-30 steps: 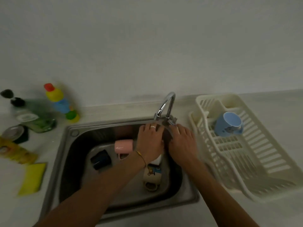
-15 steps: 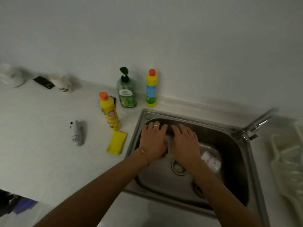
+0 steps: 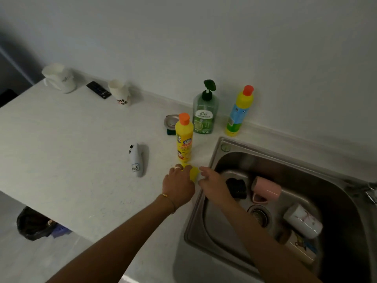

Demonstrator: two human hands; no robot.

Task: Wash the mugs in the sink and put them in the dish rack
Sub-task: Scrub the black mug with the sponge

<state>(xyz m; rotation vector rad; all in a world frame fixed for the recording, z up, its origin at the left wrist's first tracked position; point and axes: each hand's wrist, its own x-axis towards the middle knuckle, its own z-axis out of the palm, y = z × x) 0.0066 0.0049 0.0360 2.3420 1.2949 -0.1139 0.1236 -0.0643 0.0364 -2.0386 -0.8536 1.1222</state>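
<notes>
Head view: the left hand [image 3: 177, 185] grasps the yellow sponge [image 3: 193, 173] on the counter [image 3: 61, 152] beside the sink [image 3: 216, 158]; the right hand [image 3: 214, 185] hovers relaxed, touching nothing I can confirm. Lifting carelessly could topple the bottle [image 3: 184, 137] just behind. Four mugs lie in the sink: black [image 3: 236, 187], pink [image 3: 266, 189], white [image 3: 303, 223], one patterned [image 3: 302, 249]. Three bottles, one sponge.

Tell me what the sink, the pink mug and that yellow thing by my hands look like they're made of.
Sink: brushed stainless steel, judging by its grey metallic sheen. Pink mug: probably glazed ceramic, smooth with a soft highlight, though plastic is possible. Yellow sponge: looks like soft matte foam, mostly hidden by the left hand.
</notes>
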